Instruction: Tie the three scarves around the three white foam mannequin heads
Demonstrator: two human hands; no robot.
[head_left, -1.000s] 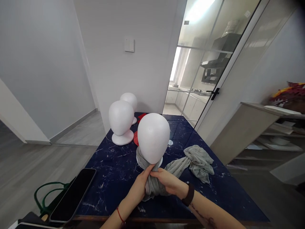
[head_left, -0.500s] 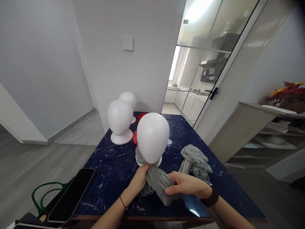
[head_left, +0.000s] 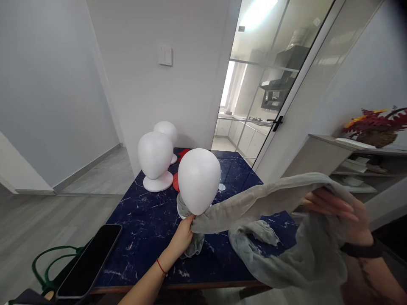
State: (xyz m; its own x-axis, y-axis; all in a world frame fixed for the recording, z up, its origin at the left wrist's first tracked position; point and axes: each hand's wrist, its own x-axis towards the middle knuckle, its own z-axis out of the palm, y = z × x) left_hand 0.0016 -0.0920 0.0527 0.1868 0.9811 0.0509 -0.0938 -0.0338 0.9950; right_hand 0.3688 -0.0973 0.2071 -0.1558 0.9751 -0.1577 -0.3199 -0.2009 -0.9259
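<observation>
Head view: the person's left hand (head_left: 183,235) is pinching a grey scarf (head_left: 254,205) just below the chin of the nearest white foam head (head_left: 199,180), its fingers bending closely about the gathered cloth. The scarf is encircling at least part of the neck, and a short fold is hanging beneath the left hand. From this grip a broad band is stretching to the right hand (head_left: 349,218), which is standing raised beyond the right side of the dark blue, white-veined worktop (head_left: 152,237). The right fingers are lying nearly straight and close together with the scarf draping over them; whether they are gripping it cannot be told, the thumb being hidden. The rest of the scarf is hanging below the right hand and curving back onto the worktop.

Two further foam heads, a nearer one (head_left: 155,154) and a farther one (head_left: 167,132), are standing upright at the left rear. Red cloth (head_left: 176,182) is showing beside the nearest head. A black phone (head_left: 90,260) is lying at the worktop's near left corner, beside green straps (head_left: 47,259).
</observation>
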